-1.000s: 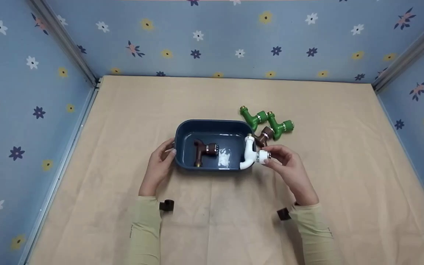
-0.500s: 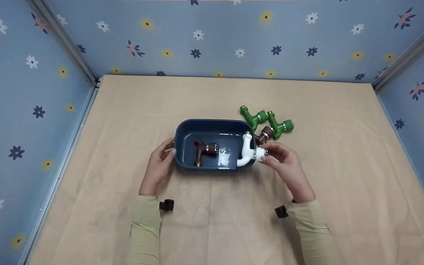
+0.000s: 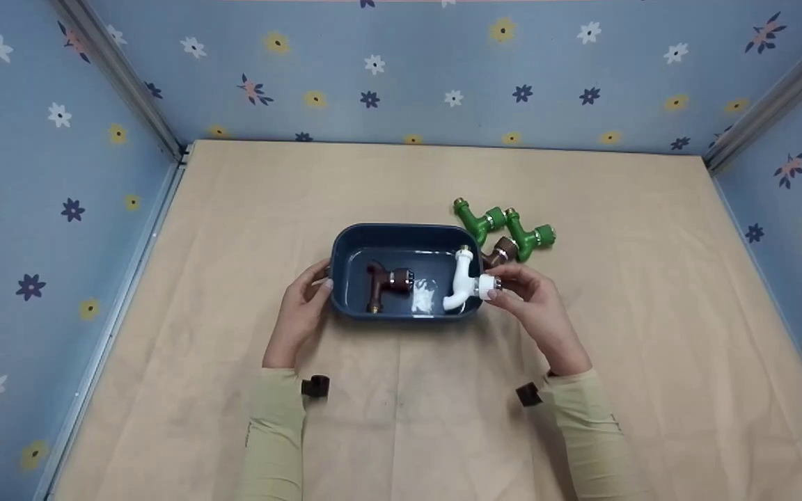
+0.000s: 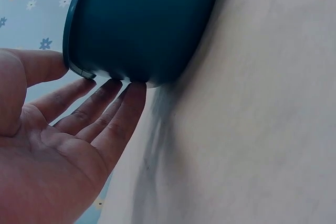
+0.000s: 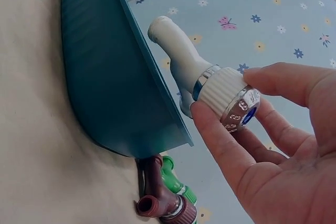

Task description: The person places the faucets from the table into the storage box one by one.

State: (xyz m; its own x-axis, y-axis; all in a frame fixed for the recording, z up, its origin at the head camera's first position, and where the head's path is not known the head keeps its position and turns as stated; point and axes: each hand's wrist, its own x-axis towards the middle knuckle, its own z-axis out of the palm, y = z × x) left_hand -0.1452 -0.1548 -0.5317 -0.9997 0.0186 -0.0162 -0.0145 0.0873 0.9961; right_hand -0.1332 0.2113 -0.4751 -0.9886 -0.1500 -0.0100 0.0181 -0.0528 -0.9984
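In the head view my left hand (image 3: 301, 306) holds the left end of a dark blue plastic basin (image 3: 401, 236). The left wrist view shows the thumb at the rim and the fingertips against the outer wall. My right hand (image 3: 540, 312) pinches the ribbed knob of a white tap (image 3: 463, 275) between thumb and fingers. The tap hangs over the basin's right end, its curved spout (image 3: 451, 303) pointing left. In the right wrist view the white tap (image 5: 184, 51) is above the basin's rim. A dark brown tap (image 3: 379, 284) lies inside the basin.
Just past the basin's right back corner lie two green taps (image 3: 474, 221) and another brown tap (image 3: 502, 250), partly hidden by the basin and right hand. A beige cloth (image 3: 269, 209) covers the table. Blue flowered walls (image 3: 401, 69) stand at the back and both sides.
My right hand has moved left and slightly away from me, bringing the white tap further over the basin. The left hand and basin stay in place.
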